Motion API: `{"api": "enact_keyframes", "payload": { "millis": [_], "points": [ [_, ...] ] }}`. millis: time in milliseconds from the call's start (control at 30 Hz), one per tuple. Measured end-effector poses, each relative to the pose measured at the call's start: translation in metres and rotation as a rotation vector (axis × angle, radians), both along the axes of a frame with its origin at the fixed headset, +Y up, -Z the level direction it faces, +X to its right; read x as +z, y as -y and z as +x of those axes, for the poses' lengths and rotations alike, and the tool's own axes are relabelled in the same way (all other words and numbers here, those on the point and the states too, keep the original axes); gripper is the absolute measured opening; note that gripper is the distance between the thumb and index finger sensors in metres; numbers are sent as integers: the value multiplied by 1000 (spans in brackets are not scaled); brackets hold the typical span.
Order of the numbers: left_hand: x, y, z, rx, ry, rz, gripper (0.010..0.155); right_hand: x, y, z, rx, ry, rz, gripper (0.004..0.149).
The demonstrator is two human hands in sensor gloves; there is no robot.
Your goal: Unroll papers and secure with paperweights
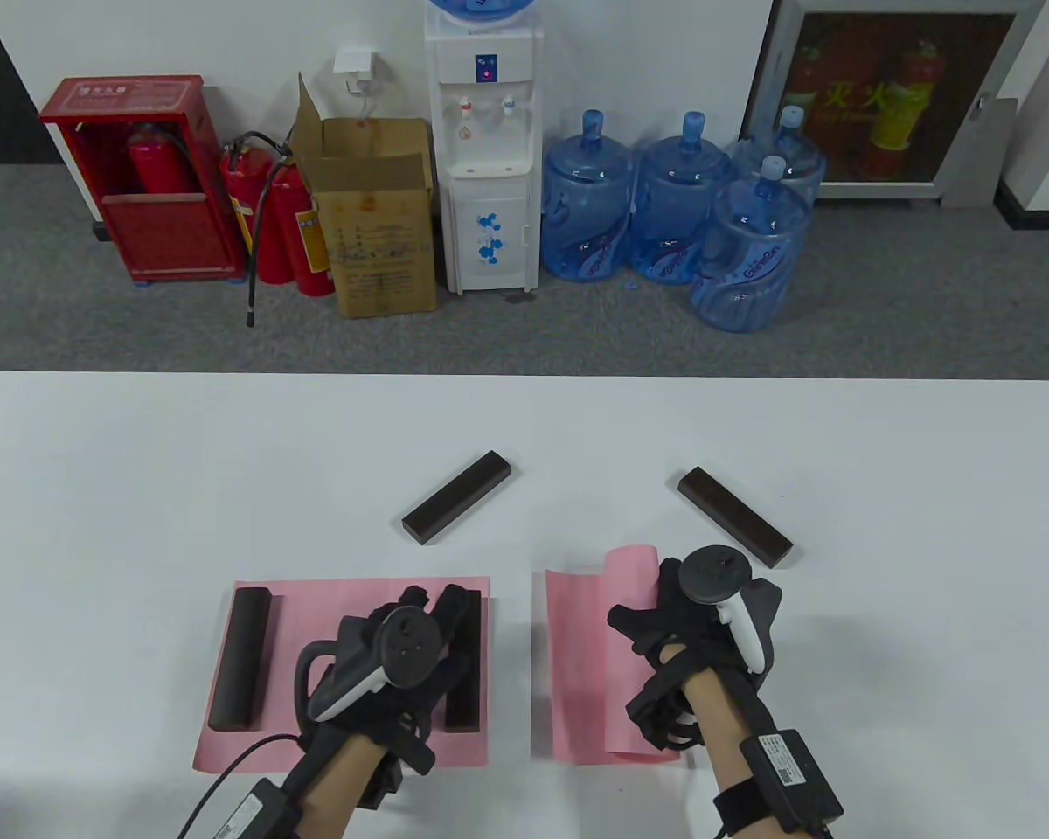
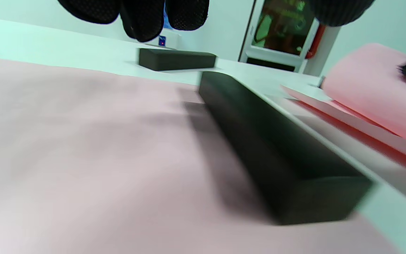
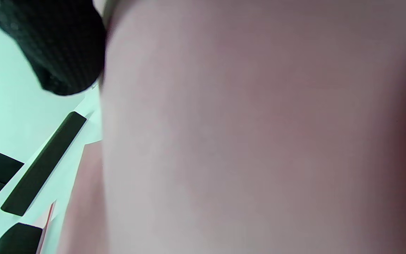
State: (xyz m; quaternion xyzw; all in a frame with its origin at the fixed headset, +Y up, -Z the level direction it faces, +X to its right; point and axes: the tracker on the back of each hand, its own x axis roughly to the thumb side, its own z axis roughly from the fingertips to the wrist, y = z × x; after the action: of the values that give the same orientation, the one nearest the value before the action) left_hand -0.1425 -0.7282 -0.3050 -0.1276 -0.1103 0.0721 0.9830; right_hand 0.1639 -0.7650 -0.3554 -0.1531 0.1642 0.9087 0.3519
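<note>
Even, diffuse light fills the table view, which is sharp, with soft short shadows beside the dark rectangular wooden blocks [image 1: 457, 508] on the white surface [image 1: 140, 454]. The left wrist view is smeared with blur and tinted green. The right wrist view is dim and out of focus, filled by pink paper [image 3: 259, 134].

Both gloved forearms reached in from the near edge, a tracker strapped to the back of each hand. The left hand [image 1: 406, 642] lay low and palm-down, fingers extended forward. The right hand [image 1: 695, 612] angled inward, its fingers [image 1: 634, 622] spread toward the left.
</note>
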Motion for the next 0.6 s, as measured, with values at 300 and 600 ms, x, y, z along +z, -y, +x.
{"api": "enact_keyframes", "payload": {
  "millis": [300,600],
  "points": [
    [-6,15,102,-128,64,-162,77,1,1,0,4,0,0,98],
    [-11,40,113,-295,109,-184,73,4,-1,-3,71,4,8,98]
  ]
}}
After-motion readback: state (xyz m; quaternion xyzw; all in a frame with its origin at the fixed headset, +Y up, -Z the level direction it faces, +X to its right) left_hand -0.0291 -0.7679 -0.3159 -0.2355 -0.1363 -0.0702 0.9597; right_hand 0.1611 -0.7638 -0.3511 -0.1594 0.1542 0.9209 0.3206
